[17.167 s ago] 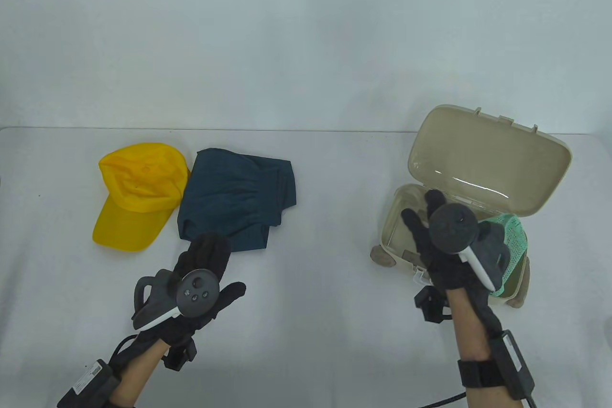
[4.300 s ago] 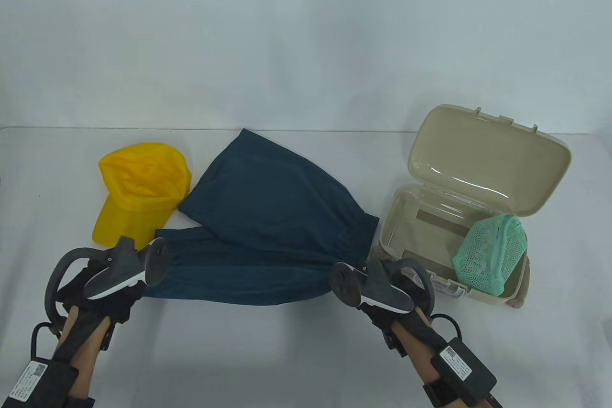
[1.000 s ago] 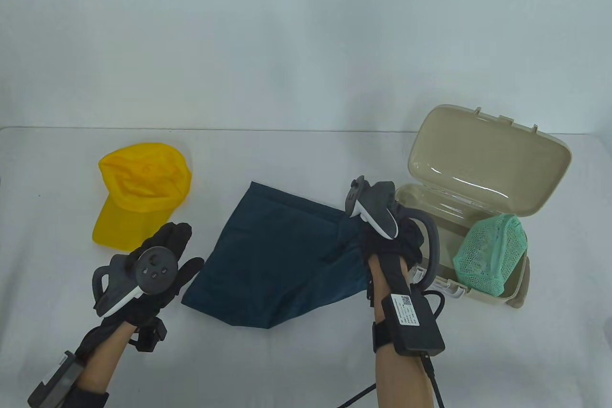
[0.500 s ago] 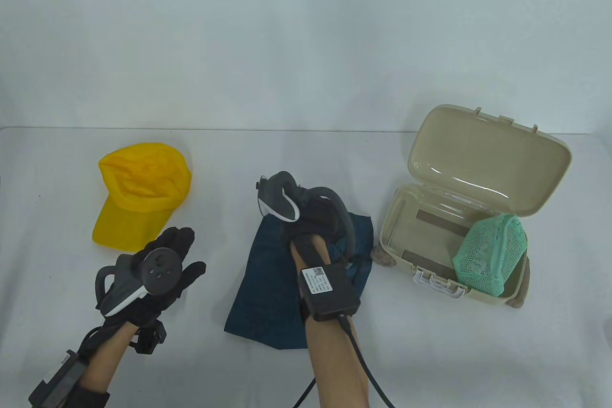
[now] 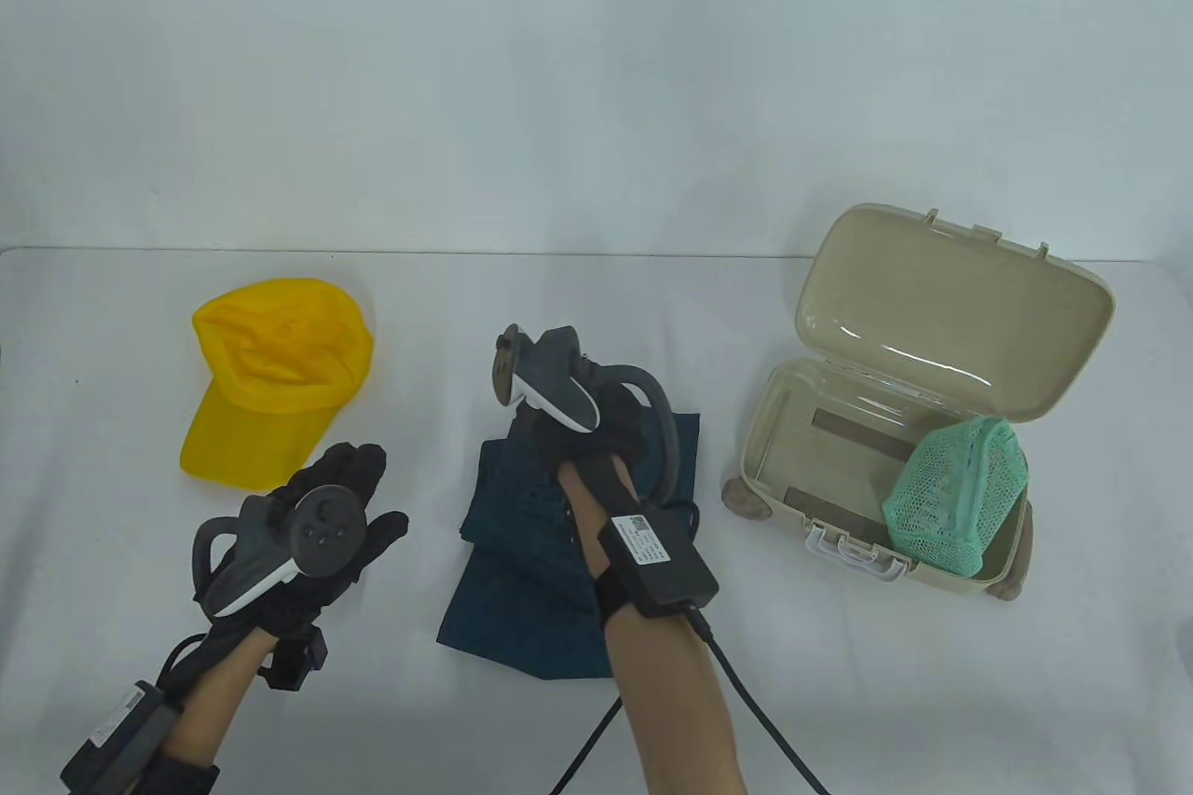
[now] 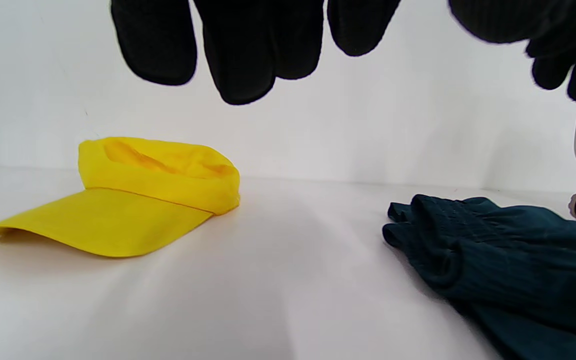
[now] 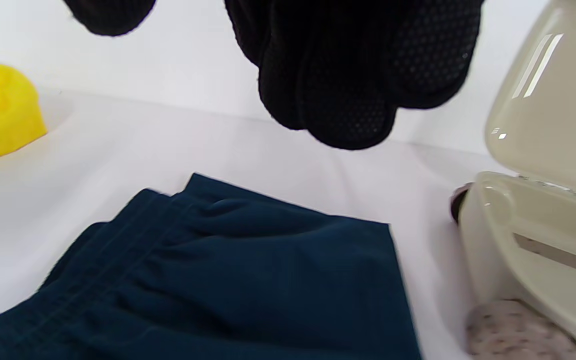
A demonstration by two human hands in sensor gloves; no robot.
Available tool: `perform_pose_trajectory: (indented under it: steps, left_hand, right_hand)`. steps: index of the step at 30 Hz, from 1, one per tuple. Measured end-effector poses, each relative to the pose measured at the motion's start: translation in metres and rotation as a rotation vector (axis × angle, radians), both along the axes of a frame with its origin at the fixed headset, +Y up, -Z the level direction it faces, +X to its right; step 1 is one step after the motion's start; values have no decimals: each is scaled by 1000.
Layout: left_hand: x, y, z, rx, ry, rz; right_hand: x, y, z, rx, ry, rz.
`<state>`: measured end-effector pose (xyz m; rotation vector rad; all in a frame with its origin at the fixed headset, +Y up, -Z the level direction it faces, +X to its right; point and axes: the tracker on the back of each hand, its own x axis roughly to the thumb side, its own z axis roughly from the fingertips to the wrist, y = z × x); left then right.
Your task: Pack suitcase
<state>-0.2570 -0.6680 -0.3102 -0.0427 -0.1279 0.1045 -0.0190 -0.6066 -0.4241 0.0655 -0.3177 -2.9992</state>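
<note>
Folding the dark blue shorts [image 5: 522, 543] small enough for the beige suitcase [image 5: 941, 422]. Right hand [image 5: 596, 427] over the far edge of the bundle; in the right wrist view fingers [image 7: 340, 85] hang clear above the cloth, grasping nothing, so released. Left hand [image 5: 308, 534] hovering flat and spread off to the side of the shorts, holding nothing, fingertips [image 6: 240, 60] well above the table [image 5: 596, 720] in the left wrist view.

To do the step well: press the flat of the right palm down on the folded layer just below the fingers, smooth toward the wrist, then bring the left hand in to pin the near, loose corner. Probably one more fold needed, since the lower flap juts out beyond the upper layer on the wrist side. Slippery thin cloth likely to spring open if let go too soon; best kept weighted until both hands can lift it together toward the suitcase on the right hand's outer side, beside the green mesh pouch [image 5: 960, 497] already inside. Yellow cap [image 5: 275, 385] untouched beyond the left fingertips.

Against half a second ago: elastic waistband now turned over onto the top of the bundle, the package narrower and squarer. Right hand barely shifted. A second ago, cloth lay spread wide with the right hand at its suitcase-side edge.
</note>
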Motion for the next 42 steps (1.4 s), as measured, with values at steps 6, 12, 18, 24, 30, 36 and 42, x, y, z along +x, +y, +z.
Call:
perform_pose_trajectory:
  steps: [6, 12, 18, 24, 30, 36, 42]
  left_hand:
    - [33, -2, -24, -156, -12, 57]
    - [87, -15, -65, -268, 60, 139]
    - [103, -49, -93, -306, 272, 43]
    - [111, -82, -101, -432, 321, -25]
    - [123, -84, -103, -425, 354, -44]
    - [145, -85, -98, -429, 369, 9]
    - [153, -78, -93, -432, 351, 63]
  right_hand:
    - [64, -2, 10, -8, -80, -46]
    - [106, -50, 21, -101, -136, -98]
    - [120, -97, 26, -193, -154, -152]
    - [124, -126, 24, -243, -176, -153]
    - [116, -139, 22, -243, -183, -79]
    - [111, -146, 23, -238, -253, -81]
    - [119, -149, 29, -238, -321, -199]
